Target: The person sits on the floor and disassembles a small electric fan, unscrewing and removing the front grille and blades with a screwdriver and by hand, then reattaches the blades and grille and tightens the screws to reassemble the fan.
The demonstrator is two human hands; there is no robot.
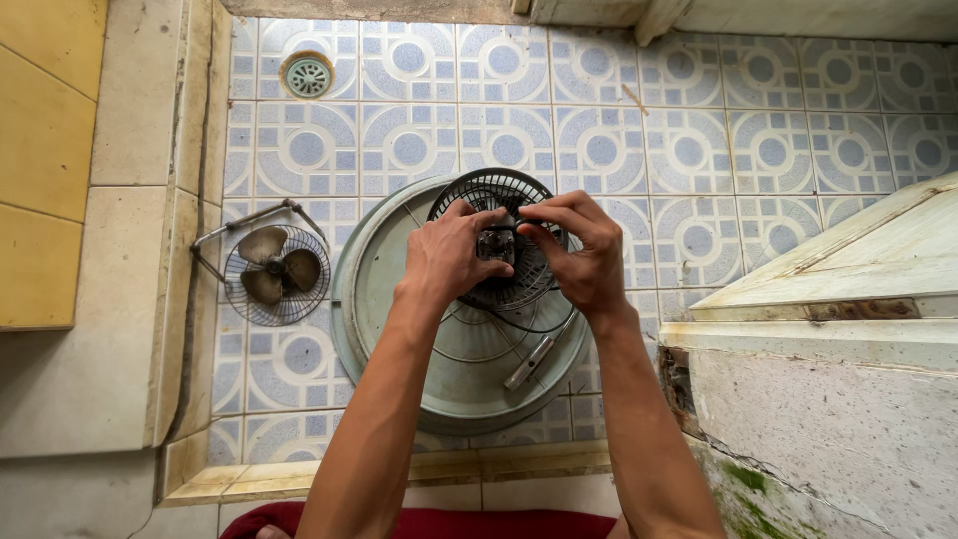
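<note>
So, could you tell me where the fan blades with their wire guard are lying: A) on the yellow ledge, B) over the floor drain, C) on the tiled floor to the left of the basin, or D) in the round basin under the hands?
C: the fan blades rest in their wire guard on the tiled floor, left of the basin, away from the drain.

You hold a round black grille over a big grey-green dish on the floor. The grille is made of thin wires. It faces up at you, tipped a little. A small dark motor sits in its middle. A thin black wire hangs down from it into the dish.
</note>
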